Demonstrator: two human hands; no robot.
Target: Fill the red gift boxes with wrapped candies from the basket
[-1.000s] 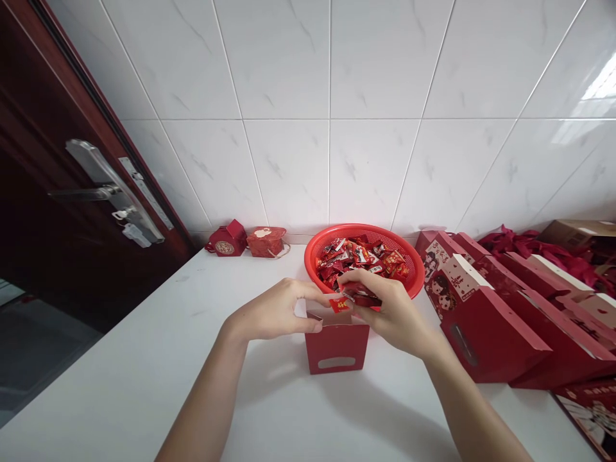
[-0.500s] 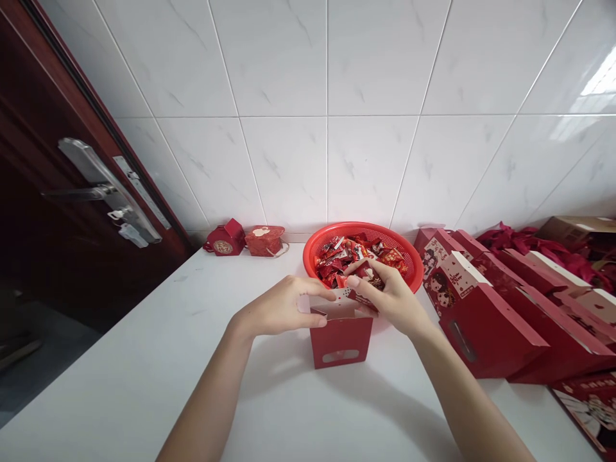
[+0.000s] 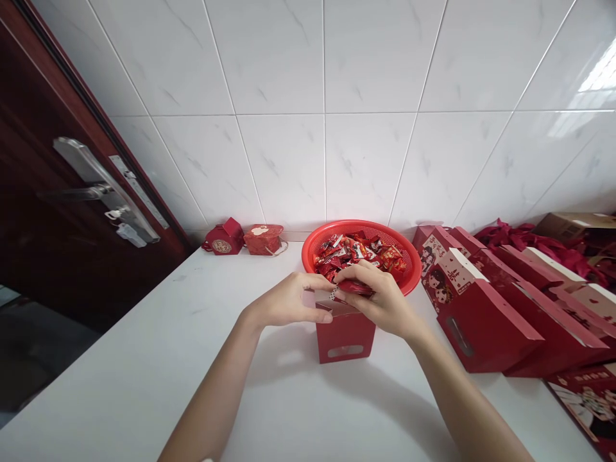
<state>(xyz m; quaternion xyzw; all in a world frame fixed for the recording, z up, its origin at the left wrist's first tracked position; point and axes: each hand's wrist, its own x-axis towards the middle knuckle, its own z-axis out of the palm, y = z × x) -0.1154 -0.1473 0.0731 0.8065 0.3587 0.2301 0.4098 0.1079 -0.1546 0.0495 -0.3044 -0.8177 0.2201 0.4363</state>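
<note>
A red paper gift box [image 3: 345, 337] with an oval cutout in its near side stands upright on the white table, its top open. My left hand [image 3: 293, 299] grips the box's left rim, thumb on the near side and fingers across the top. Above the opening, my right hand [image 3: 378, 295] is closed on a red wrapped packet [image 3: 355, 287], held flat between thumb and fingers. Just behind the box sits a red plastic basket [image 3: 308, 247] of red-wrapped sweets [image 3: 359, 247]. The inside of the box is mostly hidden by my hands.
Several larger red boxes [image 3: 481, 321] stand in rows at the right, with dark red fabric [image 3: 505, 240] and a cardboard box [image 3: 572, 224] behind. Two small red boxes [image 3: 228, 236] rest near the tiled wall [image 3: 283, 167]. A brown door [image 3: 29, 212] is at the left.
My right hand has lowered slightly with the packet and tipped it flatter over the box opening. My left hand stays on the rim; the box appears shifted slightly right.
</note>
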